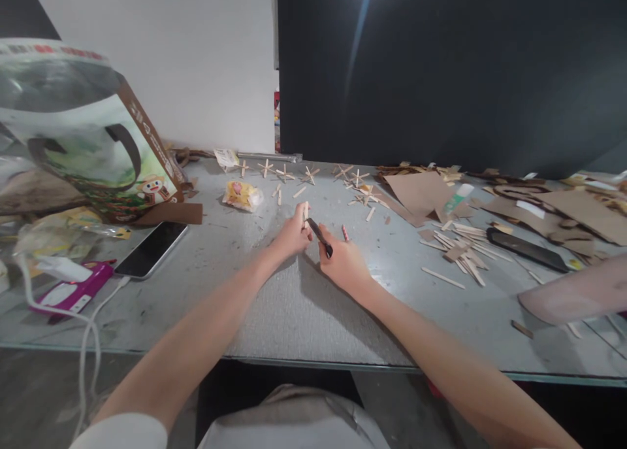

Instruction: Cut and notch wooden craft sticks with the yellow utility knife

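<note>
Over the middle of the table, my left hand (294,232) is closed on a short pale wooden stick (306,211), held upright between the fingertips. My right hand (347,265) is wrapped round a pair of dark scissors (317,232), whose blades point up and left to the stick. Whether the blades touch the wood I cannot tell. Just beyond my right knuckles, a red-and-white striped thing (345,233) shows in part. Farther back lie small star shapes of crossed sticks (309,174) and a yellow wrapped packet (242,196).
Loose wooden sticks (463,249) lie in a heap at the right, near brown cardboard pieces (416,194), a glue stick (458,198), a black object (528,249) and a pinkish cylinder (578,292). At left are a phone (153,249), a purple power strip (76,292) and a large bag (98,135).
</note>
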`<state>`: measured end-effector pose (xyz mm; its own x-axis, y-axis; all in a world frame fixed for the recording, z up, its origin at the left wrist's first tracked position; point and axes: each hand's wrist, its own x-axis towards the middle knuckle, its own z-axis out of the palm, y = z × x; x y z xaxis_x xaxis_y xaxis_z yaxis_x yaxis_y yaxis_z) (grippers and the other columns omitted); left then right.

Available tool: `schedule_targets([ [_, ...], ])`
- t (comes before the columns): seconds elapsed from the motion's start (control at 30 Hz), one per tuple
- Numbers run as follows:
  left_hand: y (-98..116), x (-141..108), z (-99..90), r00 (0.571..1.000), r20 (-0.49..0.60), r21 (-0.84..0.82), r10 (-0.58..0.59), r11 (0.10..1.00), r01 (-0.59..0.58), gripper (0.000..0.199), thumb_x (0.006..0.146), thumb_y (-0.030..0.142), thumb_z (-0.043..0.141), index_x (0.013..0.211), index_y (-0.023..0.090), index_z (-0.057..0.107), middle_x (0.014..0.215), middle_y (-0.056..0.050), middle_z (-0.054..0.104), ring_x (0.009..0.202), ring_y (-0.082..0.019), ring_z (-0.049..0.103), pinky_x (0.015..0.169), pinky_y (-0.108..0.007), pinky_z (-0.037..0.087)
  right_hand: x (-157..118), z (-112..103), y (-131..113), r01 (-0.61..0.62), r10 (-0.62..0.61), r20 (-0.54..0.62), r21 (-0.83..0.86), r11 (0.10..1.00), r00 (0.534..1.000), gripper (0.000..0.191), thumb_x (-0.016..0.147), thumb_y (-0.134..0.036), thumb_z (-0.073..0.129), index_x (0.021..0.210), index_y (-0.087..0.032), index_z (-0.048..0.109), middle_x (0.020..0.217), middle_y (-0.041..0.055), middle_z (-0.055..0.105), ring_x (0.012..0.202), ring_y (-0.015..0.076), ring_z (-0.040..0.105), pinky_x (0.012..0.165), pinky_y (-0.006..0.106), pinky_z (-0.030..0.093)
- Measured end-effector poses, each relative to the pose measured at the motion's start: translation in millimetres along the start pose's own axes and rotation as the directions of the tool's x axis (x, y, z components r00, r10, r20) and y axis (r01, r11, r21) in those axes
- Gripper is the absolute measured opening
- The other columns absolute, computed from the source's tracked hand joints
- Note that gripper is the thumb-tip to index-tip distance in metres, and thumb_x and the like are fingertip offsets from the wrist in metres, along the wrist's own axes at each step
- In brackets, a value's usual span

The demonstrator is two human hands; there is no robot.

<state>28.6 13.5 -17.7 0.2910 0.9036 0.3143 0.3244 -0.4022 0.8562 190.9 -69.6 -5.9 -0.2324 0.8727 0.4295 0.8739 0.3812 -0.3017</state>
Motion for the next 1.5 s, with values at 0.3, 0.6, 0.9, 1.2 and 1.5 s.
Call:
schedule_targets([
  [0.3, 4.9, 1.1, -11.3, 0.994, 0.019, 0.166, 0.107, 0.98, -0.109, 0.066, 0.077, 0.003, 0.058, 0.141, 0.022, 0.057, 0.056, 0.007, 0.05, 0.052, -0.018, 0.052, 0.058, -0.026, 0.036, -0.5, 1.2, 0.4, 0.005, -0.003, -0.04, 0.04, 0.999, 0.999, 0.057, 0.097, -0.02, 0.046, 0.152, -0.019, 0.059, 0.071, 0.0026, 0.077, 0.063, 0.0242, 0.073, 0.12, 0.056, 0.039],
  [0.6, 4.4, 0.8, -5.4, 0.996, -0.02, 0.151, 0.082, 0.985, -0.078, 0.069, 0.08, 0.006, 0.055, 0.148, 0.019, 0.049, 0.062, 0.004, 0.057, 0.057, -0.021, 0.057, 0.063, -0.029, 0.043, -0.8, -0.4, -3.3, 0.0, 0.001, -0.04, 0.019, 1.0, 0.999, 0.058, 0.097, -0.02, 0.047, 0.154, -0.017, 0.058, 0.07, 0.0019, 0.077, 0.062, 0.0229, 0.074, 0.119, 0.054, 0.04],
  [0.9, 5.4, -0.4, -6.3, 0.998, -0.015, 0.15, 0.062, 0.987, -0.059, 0.067, 0.077, 0.006, 0.056, 0.142, 0.02, 0.051, 0.066, 0.003, 0.058, 0.059, -0.02, 0.057, 0.064, -0.029, 0.042, -0.5, -1.0, -3.8, -0.005, 0.005, -0.012, -0.001, 1.0, 1.0, 0.058, 0.097, -0.02, 0.046, 0.154, -0.016, 0.057, 0.068, 0.0019, 0.076, 0.064, 0.0238, 0.074, 0.122, 0.055, 0.035],
  [1.2, 14.6, 0.2, -16.2, 0.993, 0.11, 0.315, 0.039, 0.946, -0.072, 0.075, 0.08, 0.005, 0.055, 0.153, 0.017, 0.049, 0.069, 0.001, 0.061, 0.067, -0.022, 0.059, 0.071, -0.03, 0.04, 0.1, -1.8, -5.0, -0.021, 0.021, 0.0, -0.011, 1.0, 1.0, 0.059, 0.097, -0.019, 0.046, 0.155, -0.015, 0.057, 0.074, 0.0021, 0.079, 0.064, 0.0219, 0.074, 0.124, 0.054, 0.033],
  [1.5, 11.4, -0.2, -9.8, 0.997, 0.064, 0.272, 0.045, 0.96, -0.061, 0.071, 0.083, 0.004, 0.052, 0.152, 0.016, 0.048, 0.066, 0.003, 0.057, 0.059, -0.018, 0.055, 0.067, -0.028, 0.04, 0.5, -6.1, -7.3, -0.035, 0.035, 0.027, 0.012, 0.999, 0.999, 0.057, 0.099, -0.019, 0.044, 0.154, -0.014, 0.057, 0.086, 0.0078, 0.082, 0.074, 0.0256, 0.078, 0.116, 0.054, 0.043],
])
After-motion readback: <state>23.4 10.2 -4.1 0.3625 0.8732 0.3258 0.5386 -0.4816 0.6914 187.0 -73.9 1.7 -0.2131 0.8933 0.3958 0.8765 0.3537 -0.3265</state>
